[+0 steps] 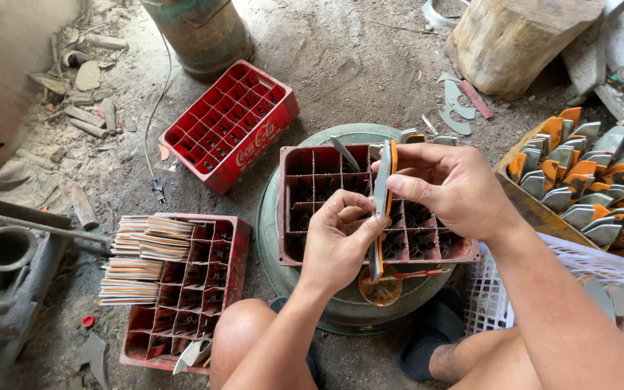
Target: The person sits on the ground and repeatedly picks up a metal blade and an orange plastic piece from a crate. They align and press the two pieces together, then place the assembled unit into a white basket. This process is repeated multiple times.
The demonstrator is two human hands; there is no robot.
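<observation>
My left hand (337,242) and my right hand (449,189) both grip a long thin blade-like tool (382,209) with an orange edge, held upright over a dark red divided crate (435,249). The right hand pinches its upper part, the left hand its middle. Its lower end reaches an orange rounded piece (380,287) below. Another grey blade (345,153) stands in the crate's far cells. The crate rests on a round green metal drum lid (283,217).
A bright red crate (229,124) lies on the dirt floor beyond. At the left a third red crate (182,303) holds stacked orange-edged pieces (139,260). A box of grey and orange blades (586,180) and a white basket (492,296) are at the right; a log (514,40) beyond.
</observation>
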